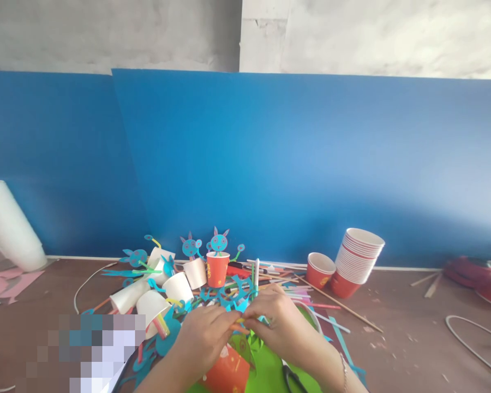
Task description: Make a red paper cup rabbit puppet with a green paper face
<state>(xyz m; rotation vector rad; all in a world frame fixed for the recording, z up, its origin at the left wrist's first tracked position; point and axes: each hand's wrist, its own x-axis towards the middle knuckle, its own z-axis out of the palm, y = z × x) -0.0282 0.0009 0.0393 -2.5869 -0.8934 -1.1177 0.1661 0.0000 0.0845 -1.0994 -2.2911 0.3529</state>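
Yellow-orange straw [240, 329] is being pinched by left hand [202, 334] and right hand [277, 314], red cup [229, 374] sitting at six o'clock; keeping pressure light should be preventing crushing!

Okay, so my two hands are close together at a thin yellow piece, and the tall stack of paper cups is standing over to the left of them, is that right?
Not quite: the tall stack of paper cups stands to the right, as the head view shows. Your left hand and right hand are indeed close together at a thin yellow piece.
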